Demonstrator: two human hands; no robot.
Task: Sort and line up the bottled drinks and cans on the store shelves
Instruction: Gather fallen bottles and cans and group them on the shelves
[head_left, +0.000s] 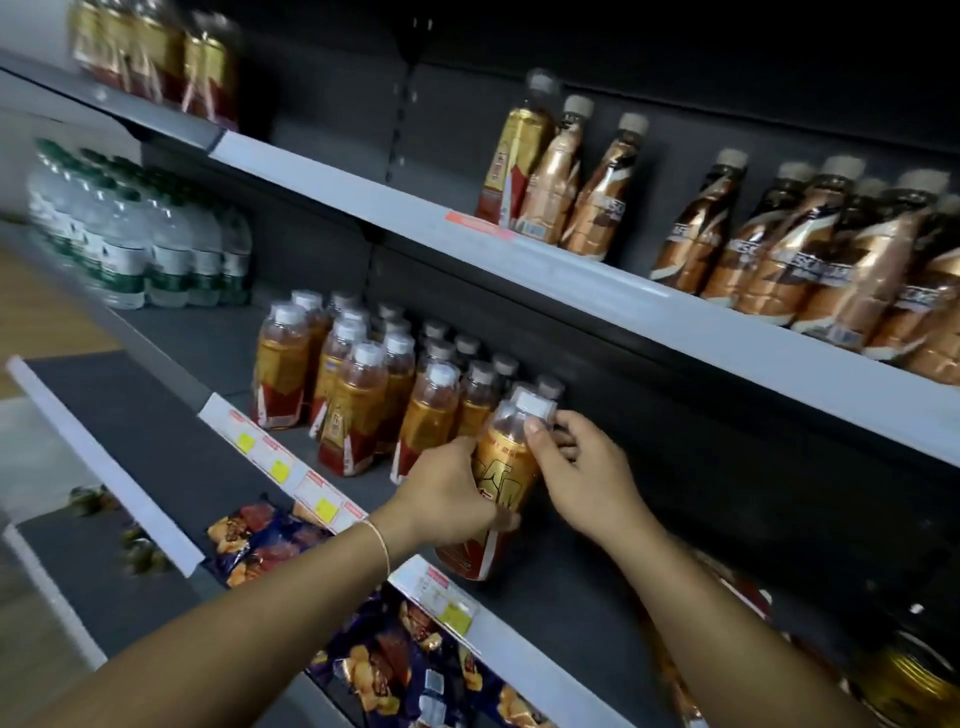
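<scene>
left hand (447, 493) fingers curl round a tea bottle (506, 467); right hand (587, 478) pinches it near the cap. it sits at the front of the middle shelf (208, 338), just right of the tea rows (363, 384). these look mostly lined up. one stray bottle (514, 156) stands beside the coffee bottles (831, 249) on the upper shelf (597, 270), probably still to be sorted. dim aisle; water bottles (130, 244) left, snack bags (270, 540) below.

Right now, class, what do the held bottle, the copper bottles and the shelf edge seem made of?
Held bottle: probably clear plastic; see-through shoulder, glossy printed wrap. Copper bottles: likely plastic under a shiny metallic-look sleeve that glints. Shelf edge: matt pale grey, painted metal or plastic; cannot tell which.
</scene>
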